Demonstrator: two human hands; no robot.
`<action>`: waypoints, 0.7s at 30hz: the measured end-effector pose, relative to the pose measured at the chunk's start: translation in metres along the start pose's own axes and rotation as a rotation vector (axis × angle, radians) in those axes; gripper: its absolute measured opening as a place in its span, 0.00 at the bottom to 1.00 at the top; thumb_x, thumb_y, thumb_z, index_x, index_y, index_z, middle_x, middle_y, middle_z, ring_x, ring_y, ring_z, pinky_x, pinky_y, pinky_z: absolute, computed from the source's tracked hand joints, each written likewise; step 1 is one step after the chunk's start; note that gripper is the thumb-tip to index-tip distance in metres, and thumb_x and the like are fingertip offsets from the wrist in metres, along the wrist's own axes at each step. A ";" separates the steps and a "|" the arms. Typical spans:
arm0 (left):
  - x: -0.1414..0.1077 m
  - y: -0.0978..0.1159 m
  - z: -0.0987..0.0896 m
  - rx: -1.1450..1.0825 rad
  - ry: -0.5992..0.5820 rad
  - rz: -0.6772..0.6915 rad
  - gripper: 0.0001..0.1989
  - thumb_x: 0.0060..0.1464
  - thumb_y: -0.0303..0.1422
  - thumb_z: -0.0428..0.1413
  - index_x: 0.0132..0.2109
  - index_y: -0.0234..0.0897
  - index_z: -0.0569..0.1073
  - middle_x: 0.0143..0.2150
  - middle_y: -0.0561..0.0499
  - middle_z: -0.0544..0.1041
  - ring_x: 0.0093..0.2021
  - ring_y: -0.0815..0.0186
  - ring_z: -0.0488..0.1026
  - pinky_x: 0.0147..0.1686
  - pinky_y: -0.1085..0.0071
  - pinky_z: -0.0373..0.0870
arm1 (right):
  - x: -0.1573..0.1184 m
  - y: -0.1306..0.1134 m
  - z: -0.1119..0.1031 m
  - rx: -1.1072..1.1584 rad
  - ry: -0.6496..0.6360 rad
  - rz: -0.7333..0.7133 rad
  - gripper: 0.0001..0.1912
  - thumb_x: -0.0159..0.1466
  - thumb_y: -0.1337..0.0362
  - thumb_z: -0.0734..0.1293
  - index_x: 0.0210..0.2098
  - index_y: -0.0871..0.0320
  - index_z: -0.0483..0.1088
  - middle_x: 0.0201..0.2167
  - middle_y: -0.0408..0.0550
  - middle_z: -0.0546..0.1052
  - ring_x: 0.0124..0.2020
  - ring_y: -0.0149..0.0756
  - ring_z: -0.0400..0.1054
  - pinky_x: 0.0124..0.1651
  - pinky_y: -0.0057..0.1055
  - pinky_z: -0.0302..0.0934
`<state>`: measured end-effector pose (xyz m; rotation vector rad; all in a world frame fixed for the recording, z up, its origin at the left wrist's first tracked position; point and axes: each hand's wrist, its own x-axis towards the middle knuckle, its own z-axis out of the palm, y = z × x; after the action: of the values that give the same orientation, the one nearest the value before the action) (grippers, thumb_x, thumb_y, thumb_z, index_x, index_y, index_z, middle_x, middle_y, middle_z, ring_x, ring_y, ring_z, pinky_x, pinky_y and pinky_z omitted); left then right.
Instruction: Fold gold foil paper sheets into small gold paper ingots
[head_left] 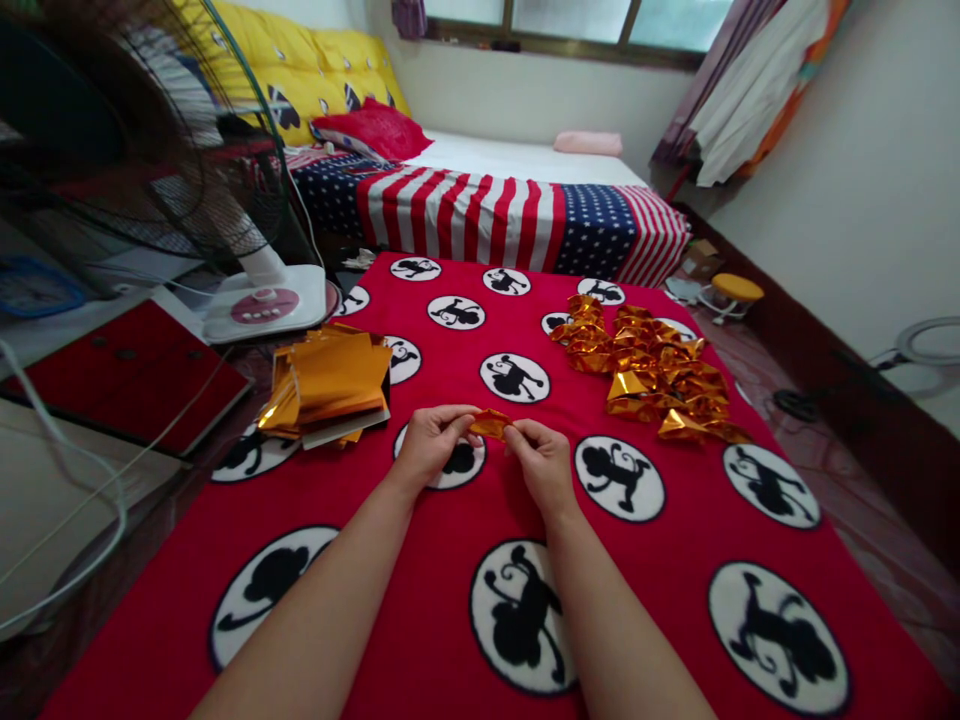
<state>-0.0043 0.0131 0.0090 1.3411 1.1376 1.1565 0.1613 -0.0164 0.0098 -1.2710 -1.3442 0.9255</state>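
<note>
A small folded piece of gold foil paper (492, 424) is stretched between my two hands above the red cloth. My left hand (436, 440) pinches its left end between thumb and fingers. At the right end, my right hand (541, 458) grips it the same way. To the left lies a stack of flat gold foil sheets (341, 370), slightly fanned. On the right, a heap of folded gold foil pieces (645, 360) is spread over the cloth, several of them overlapping.
The red cloth (540, 510) has white circles with black monkey figures. A fan (262, 290) and a dark red panel (127, 360) stand at the left. Behind is a bed with a flag-pattern cover (465, 215). A yellow-topped stool (737, 288) sits at the right.
</note>
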 end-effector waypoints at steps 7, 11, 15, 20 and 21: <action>0.000 -0.004 -0.001 0.007 -0.025 -0.028 0.17 0.55 0.41 0.56 0.43 0.32 0.77 0.23 0.51 0.78 0.20 0.67 0.74 0.21 0.75 0.68 | 0.001 -0.001 -0.001 0.022 -0.014 0.003 0.15 0.61 0.60 0.65 0.20 0.58 0.67 0.18 0.40 0.66 0.22 0.29 0.58 0.27 0.27 0.50; 0.000 -0.003 -0.002 0.110 -0.039 0.108 0.14 0.56 0.40 0.56 0.39 0.33 0.78 0.32 0.48 0.80 0.31 0.66 0.77 0.32 0.74 0.71 | 0.000 0.001 -0.001 0.013 -0.040 -0.001 0.14 0.61 0.59 0.66 0.22 0.58 0.69 0.18 0.40 0.66 0.22 0.29 0.58 0.26 0.27 0.50; -0.003 -0.001 0.000 0.175 0.010 0.161 0.11 0.54 0.37 0.58 0.34 0.33 0.79 0.31 0.48 0.80 0.30 0.67 0.75 0.31 0.76 0.69 | -0.001 0.005 0.000 -0.046 -0.101 -0.021 0.15 0.62 0.58 0.66 0.22 0.58 0.70 0.18 0.40 0.66 0.22 0.29 0.58 0.26 0.27 0.50; -0.005 0.001 0.002 0.181 0.027 0.155 0.10 0.55 0.34 0.57 0.30 0.33 0.78 0.20 0.54 0.73 0.17 0.74 0.64 0.19 0.78 0.59 | 0.000 0.005 0.000 -0.069 -0.130 -0.024 0.17 0.62 0.58 0.66 0.19 0.58 0.68 0.16 0.40 0.66 0.21 0.28 0.57 0.26 0.27 0.49; -0.005 0.001 0.003 0.181 0.029 0.154 0.11 0.55 0.35 0.56 0.30 0.33 0.78 0.20 0.54 0.73 0.17 0.74 0.64 0.19 0.78 0.59 | 0.001 0.005 0.000 -0.056 -0.124 -0.019 0.17 0.62 0.58 0.66 0.19 0.58 0.68 0.16 0.39 0.65 0.20 0.28 0.57 0.26 0.27 0.49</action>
<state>-0.0023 0.0080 0.0097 1.5779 1.1994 1.2084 0.1626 -0.0152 0.0055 -1.2577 -1.4856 0.9730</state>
